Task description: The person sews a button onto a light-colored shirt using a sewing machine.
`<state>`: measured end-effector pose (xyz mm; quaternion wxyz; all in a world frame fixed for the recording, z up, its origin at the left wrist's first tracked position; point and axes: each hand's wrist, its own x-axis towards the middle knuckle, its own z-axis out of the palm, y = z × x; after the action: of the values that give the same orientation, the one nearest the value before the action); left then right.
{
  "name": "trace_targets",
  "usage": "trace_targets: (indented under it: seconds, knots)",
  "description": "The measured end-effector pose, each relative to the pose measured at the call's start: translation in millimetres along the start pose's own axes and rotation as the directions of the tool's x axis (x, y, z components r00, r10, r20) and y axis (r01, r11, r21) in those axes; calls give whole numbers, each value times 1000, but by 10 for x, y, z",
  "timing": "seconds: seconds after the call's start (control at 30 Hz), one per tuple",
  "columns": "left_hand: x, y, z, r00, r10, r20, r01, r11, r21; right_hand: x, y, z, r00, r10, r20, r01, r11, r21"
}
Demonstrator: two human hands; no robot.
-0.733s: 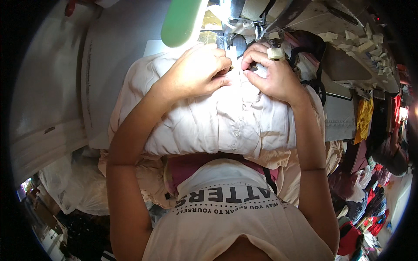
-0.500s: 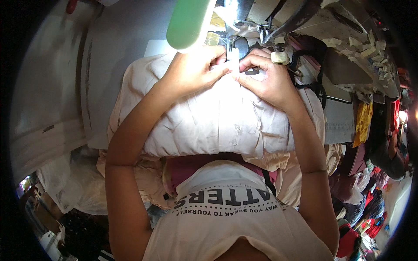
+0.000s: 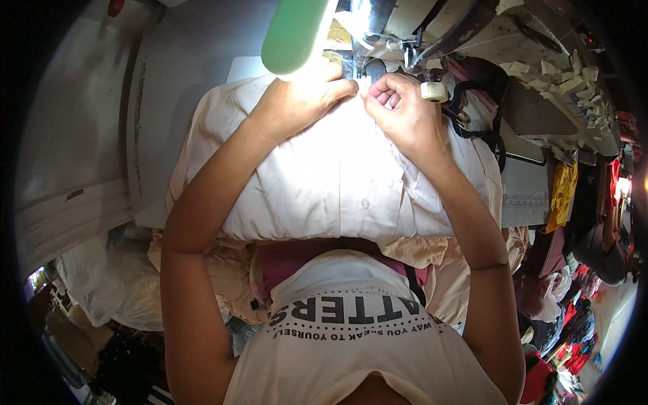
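Note:
A white buttoned shirt (image 3: 317, 196) lies bunched across the sewing machine's bed, its upper edge at the needle area (image 3: 360, 71) under a bright lamp glare. My left hand (image 3: 297, 101) is closed on the cloth just left of the needle, thumb pointing right; the green lamp or cover (image 3: 293, 40) hides part of its fingers. Just right of the needle, my right hand (image 3: 401, 111) pinches the shirt's edge between thumb and forefinger, the other fingers curled in. A small pale end of cloth shows between the two hands. One button (image 3: 365, 203) is visible lower on the shirt.
A cream ridged knob (image 3: 434, 92) sits close beside my right hand. Black straps (image 3: 496, 128) and many small cloth scraps (image 3: 574, 88) lie to the right. A grey tabletop (image 3: 165, 115) spreads to the left. Clear plastic bags (image 3: 121, 283) hang at lower left.
The strip of cloth between my hands has moved up toward the needle and shows less. My right fingers have curled in tighter. My left thumb has shifted upward.

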<state>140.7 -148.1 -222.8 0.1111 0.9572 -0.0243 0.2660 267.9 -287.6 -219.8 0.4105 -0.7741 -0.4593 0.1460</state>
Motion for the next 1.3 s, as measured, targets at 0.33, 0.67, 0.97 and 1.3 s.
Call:
trace_targets:
  seconds: [0.33, 0.67, 0.97, 1.3]
  knots:
    - [23, -70, -12, 998, -50, 49, 51, 999, -13, 42, 49, 53, 1000, 7, -14, -7, 1000, -8]
    - [18, -67, -21, 996, -71, 58, 71, 997, 3, 33, -36, 34, 999, 51, 9, -50, 998, -33]
    - [18, -111, 3, 998, -59, 11, 59, 997, -58, 25, 0, 41, 999, 34, -20, -36, 997, -71]
    - [-11, -130, -11, 996, -88, 6, 88, 993, -80, 18, -1, 67, 994, -85, -66, 81, 995, -59]
